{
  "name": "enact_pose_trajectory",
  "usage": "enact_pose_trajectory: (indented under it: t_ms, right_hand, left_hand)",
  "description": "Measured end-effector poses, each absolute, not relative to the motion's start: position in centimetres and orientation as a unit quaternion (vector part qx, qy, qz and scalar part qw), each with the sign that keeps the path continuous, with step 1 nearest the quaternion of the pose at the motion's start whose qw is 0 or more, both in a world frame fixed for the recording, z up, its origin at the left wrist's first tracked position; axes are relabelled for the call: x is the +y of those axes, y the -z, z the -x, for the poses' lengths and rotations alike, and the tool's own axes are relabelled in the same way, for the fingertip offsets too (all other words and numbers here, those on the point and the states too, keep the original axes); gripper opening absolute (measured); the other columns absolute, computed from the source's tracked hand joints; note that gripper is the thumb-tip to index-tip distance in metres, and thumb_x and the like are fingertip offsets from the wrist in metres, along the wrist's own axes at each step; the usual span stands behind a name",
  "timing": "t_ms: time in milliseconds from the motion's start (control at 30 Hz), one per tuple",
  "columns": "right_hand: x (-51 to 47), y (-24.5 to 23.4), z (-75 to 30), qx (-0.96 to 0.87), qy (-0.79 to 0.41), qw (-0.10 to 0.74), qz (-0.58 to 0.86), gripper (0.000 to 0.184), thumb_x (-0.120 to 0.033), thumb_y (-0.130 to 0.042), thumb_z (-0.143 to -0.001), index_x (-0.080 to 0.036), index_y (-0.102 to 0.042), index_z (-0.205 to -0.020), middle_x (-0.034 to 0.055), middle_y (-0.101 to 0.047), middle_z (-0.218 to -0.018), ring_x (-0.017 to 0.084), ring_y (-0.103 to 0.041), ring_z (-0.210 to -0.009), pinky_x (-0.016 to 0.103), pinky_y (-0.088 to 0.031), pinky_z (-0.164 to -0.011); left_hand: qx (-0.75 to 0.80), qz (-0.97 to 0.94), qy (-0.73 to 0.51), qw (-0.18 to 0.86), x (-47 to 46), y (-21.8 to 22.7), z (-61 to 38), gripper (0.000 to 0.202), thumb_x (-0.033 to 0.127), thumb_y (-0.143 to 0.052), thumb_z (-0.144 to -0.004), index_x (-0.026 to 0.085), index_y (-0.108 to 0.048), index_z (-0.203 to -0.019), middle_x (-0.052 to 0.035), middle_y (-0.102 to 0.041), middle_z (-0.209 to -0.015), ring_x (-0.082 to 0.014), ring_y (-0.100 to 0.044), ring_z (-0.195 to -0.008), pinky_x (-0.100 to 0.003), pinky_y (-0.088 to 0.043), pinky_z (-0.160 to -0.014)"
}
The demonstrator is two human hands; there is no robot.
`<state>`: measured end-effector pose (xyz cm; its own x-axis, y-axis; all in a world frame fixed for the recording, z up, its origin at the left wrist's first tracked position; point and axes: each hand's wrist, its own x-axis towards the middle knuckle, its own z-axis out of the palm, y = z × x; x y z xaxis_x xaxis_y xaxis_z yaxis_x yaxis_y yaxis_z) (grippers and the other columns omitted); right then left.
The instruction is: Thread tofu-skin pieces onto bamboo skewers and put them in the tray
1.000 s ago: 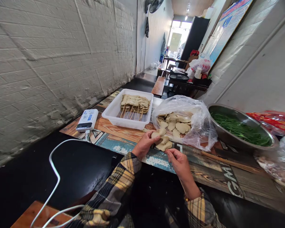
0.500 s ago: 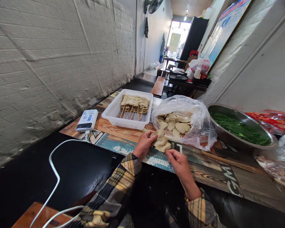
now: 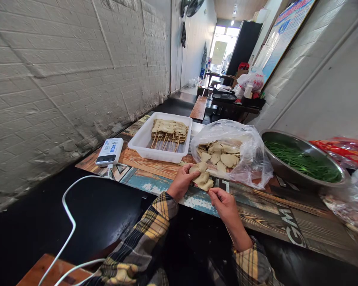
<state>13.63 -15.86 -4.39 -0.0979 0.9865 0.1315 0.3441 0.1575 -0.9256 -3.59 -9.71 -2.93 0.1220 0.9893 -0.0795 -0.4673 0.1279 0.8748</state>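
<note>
The left hand (image 3: 183, 182) pinches a few flat, irregular beige food slices (image 3: 203, 182) between thumb and fingers, above the multicoloured wood-patterned bench (image 3: 262, 214), near a clear plastic bag (image 3: 258, 169). The right hand (image 3: 225, 201), fingertips closed, grips a thin wooden skewer (image 3: 230, 234). Threading seems under way; the next move calls for steady slices and a straight push.

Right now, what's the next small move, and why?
Probably ease the thin stick slightly further into the flat slices: the left hand grips the slices, the right hand pinches at their near edge, and a bare length of stick shows behind it, toward the wrist.
</note>
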Motion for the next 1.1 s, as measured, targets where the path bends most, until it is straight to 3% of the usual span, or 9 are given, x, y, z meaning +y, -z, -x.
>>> enact_pose_trajectory:
  t_ms: [167, 267, 333, 467, 700, 1100]
  right_hand:
    - [-15.7, 4.3, -13.7, -0.637, -0.383, 0.408, 0.53, 0.036, -0.049, -0.055, -0.088, -0.016, -0.07, -0.085, -0.0005, -0.058, -0.059, 0.014, -0.052, -0.053, 0.025, -0.04, -0.051]
    - [-15.2, 4.4, -14.0, -0.598, -0.335, 0.46, 0.564, 0.033, -0.049, -0.059, -0.085, -0.017, -0.067, -0.086, 0.003, -0.064, -0.07, 0.016, -0.057, -0.062, 0.028, -0.046, -0.06]
    - [-14.5, 4.5, -14.2, -0.568, -0.318, 0.507, 0.565, 0.034, -0.048, -0.063, -0.082, -0.017, -0.064, -0.095, 0.0071, -0.068, -0.087, 0.018, -0.061, -0.073, 0.031, -0.05, -0.069]
    - [-13.1, 4.1, -13.7, -0.554, -0.355, 0.54, 0.525, 0.052, -0.043, -0.07, -0.076, -0.018, -0.056, -0.12, 0.013, -0.064, -0.112, 0.022, -0.063, -0.092, 0.033, -0.052, -0.074]
    - [-11.8, 3.3, -11.6, -0.58, -0.442, 0.487, 0.481, 0.066, -0.034, -0.075, -0.071, -0.019, -0.05, -0.131, 0.0088, -0.068, -0.106, 0.021, -0.065, -0.089, 0.034, -0.053, -0.079]
    - [-12.2, 2.7, -11.4, -0.487, -0.539, 0.522, 0.447, 0.068, -0.035, -0.08, -0.065, -0.02, -0.055, -0.127, 0.0109, -0.067, -0.116, 0.023, -0.066, -0.096, 0.036, -0.056, -0.082]
  left_hand:
    - [0.368, -0.36, -0.569, 0.641, -9.5, 3.2, 3.7, 0.041, 0.036, -0.085, -0.057, 0.016, -0.061, -0.084, 0.0006, -0.063, -0.077, -0.0105, -0.057, -0.065, -0.022, -0.043, -0.062]
    - [0.364, -0.357, -0.573, 0.641, -9.5, 3.1, 3.6, 0.041, 0.036, -0.085, -0.057, 0.016, -0.06, -0.083, 0.0015, -0.063, -0.076, -0.01, -0.056, -0.064, -0.021, -0.042, -0.061]
    - [0.365, -0.366, -0.568, 0.64, -9.6, 3.0, 3.6, 0.041, 0.036, -0.084, -0.057, 0.016, -0.059, -0.083, 0.002, -0.062, -0.075, -0.0097, -0.055, -0.063, -0.021, -0.041, -0.061]
    - [0.359, -0.394, -0.555, 0.639, -9.7, 2.9, 3.5, 0.04, 0.037, -0.084, -0.059, 0.016, -0.059, -0.082, 0.002, -0.061, -0.075, -0.0095, -0.054, -0.063, -0.021, -0.041, -0.06]
    - [0.347, -0.424, -0.539, 0.64, -9.9, 2.8, 3.7, 0.039, 0.038, -0.083, -0.061, 0.016, -0.062, -0.086, -0.0002, -0.063, -0.078, -0.0123, -0.057, -0.069, -0.023, -0.043, -0.065]
    - [0.344, -0.453, -0.524, 0.634, -10.0, 2.5, 3.6, 0.031, 0.035, -0.079, -0.065, 0.015, -0.064, -0.084, 0.0008, -0.061, -0.074, -0.0112, -0.052, -0.066, -0.022, -0.04, -0.063]
